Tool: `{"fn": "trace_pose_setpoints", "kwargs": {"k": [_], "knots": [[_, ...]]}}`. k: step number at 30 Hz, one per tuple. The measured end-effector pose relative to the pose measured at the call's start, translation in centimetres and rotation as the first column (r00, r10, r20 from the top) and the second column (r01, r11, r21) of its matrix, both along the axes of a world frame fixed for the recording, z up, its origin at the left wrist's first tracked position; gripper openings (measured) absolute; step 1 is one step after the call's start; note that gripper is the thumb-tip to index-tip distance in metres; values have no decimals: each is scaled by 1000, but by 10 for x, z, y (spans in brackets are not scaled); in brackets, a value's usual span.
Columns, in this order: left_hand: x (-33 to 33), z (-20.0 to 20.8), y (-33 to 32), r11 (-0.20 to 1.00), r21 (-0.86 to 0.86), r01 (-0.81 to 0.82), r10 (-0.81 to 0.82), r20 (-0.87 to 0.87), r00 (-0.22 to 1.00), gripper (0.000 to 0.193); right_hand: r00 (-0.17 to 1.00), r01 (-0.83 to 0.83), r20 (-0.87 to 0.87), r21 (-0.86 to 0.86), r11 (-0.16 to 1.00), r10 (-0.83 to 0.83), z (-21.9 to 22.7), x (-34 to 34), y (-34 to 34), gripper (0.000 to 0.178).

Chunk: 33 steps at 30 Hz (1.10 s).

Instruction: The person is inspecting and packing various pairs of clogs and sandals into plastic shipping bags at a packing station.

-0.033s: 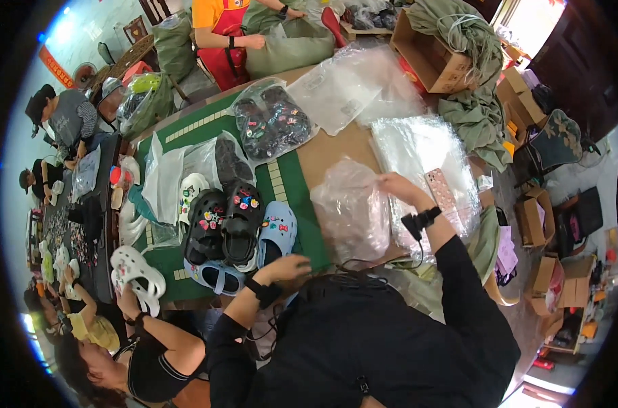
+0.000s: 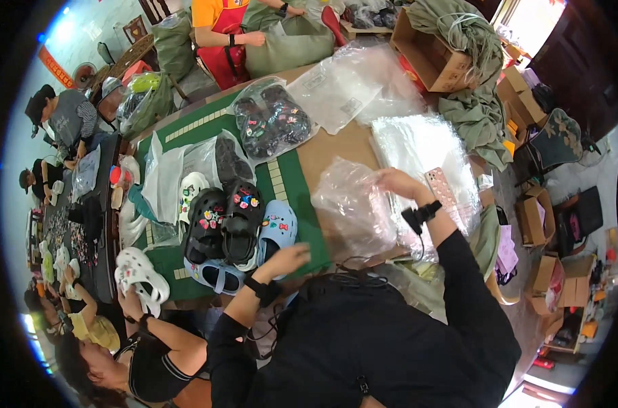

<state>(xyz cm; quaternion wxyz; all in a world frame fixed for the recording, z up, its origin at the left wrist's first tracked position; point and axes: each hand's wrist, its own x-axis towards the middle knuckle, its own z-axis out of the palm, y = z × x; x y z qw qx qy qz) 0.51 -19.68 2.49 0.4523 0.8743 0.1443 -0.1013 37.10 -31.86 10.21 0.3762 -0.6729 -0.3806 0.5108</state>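
My right hand [image 2: 399,182] pinches the edge of a crumpled clear plastic bag [image 2: 353,204], which lies on the brown part of the table. My left hand [image 2: 288,260] is empty, slightly blurred, with its fingers stretched toward the bag. It hovers beside a light blue clog [image 2: 279,228]. Left of that, black clogs [image 2: 243,224] with colourful charms stand in a cluster on the green mat. A white clog [image 2: 193,190] sits behind them, and another blue clog [image 2: 215,277] is in front.
A stack of clear plastic bags [image 2: 417,143] bears a phone in a pink patterned case [image 2: 441,190]. Bagged dark clogs [image 2: 271,119] lie farther back. At left, a co-worker's hand holds white clogs [image 2: 142,280]. Another person in a red apron [image 2: 224,47] stands across the table near a carton [image 2: 434,58].
My left hand has risen slightly. The clear bag has shifted a little in my right hand's grip. The co-worker's white clogs have turned slightly.
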Motion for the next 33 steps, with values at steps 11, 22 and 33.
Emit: {"fn": "trace_pose_setpoints", "kwargs": {"k": [11, 22, 33], "knots": [[49, 55, 22, 756, -651, -72, 283, 225, 932, 86, 589, -312, -690, 287, 906, 421, 116, -19, 87, 51], [24, 45, 1, 366, -816, -448, 505, -230, 832, 32, 866, 104, -498, 115, 988, -33, 29, 34, 137, 36], [16, 17, -12, 978, 196, -71, 118, -241, 963, 52, 972, 169, 168, -7, 986, -165, -53, 44, 133, 16]]}}
